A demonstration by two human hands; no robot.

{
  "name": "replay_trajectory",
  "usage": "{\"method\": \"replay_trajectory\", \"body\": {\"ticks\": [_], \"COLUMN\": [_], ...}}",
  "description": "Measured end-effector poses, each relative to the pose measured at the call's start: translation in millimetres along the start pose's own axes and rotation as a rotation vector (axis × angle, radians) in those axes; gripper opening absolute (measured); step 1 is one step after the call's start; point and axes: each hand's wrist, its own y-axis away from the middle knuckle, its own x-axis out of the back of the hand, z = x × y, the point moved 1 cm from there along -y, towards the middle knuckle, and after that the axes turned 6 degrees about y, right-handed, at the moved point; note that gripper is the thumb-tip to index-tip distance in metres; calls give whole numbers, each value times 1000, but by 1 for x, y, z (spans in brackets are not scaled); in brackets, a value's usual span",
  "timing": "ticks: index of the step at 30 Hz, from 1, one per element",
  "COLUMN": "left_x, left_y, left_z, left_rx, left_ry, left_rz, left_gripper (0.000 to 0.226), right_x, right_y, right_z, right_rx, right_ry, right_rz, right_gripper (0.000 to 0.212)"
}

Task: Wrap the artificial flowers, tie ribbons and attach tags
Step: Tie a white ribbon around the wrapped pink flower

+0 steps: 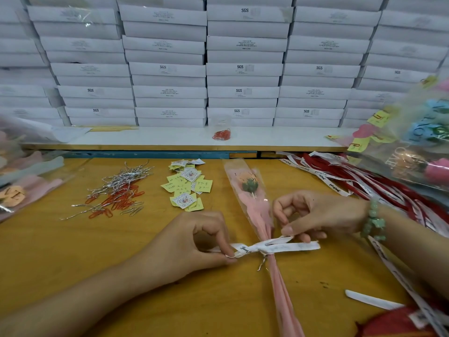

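A wrapped artificial flower (252,190) in clear film and pink paper lies lengthwise on the yellow table (73,244), bloom pointing away from me. A white printed ribbon (274,246) is tied in a bow around its narrow stem, over a silver twist tie (263,262). My left hand (194,242) pinches the bow's left loop. On the other side, my right hand (318,215) pinches the right loop, a green bead bracelet on its wrist. Yellow and white tags (187,186) lie in a loose pile behind my left hand.
Silver twist ties and orange paper clips (116,193) are scattered at left. Red and white ribbons (352,178) spread at right, beside finished wrapped flowers (420,142). More wrapped flowers (19,181) lie at far left. A cup of clips (221,132) stands on a shelf before stacked white boxes (243,69).
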Motion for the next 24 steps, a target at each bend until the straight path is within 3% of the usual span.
{"method": "replay_trajectory", "body": {"ticks": [11,19,21,24], "left_x": [0,0,1,0], "left_y": [0,-1,-1,-2], "left_z": [-1,0,-2,-4], "left_rx": [20,36,35,59], "left_ry": [-9,130,103,66], "left_rz": [-45,26,83,106], "left_gripper": [10,39,38,29], "right_x": [1,-8,-10,-13], "right_y": [-1,-5,-6,-7], "right_z": [-1,3,4,2], "right_rx": [-78,60,101,139], "right_ry": [63,27,75,194], "right_rz": [-36,352,437,428], "right_gripper": [12,35,36,39]}}
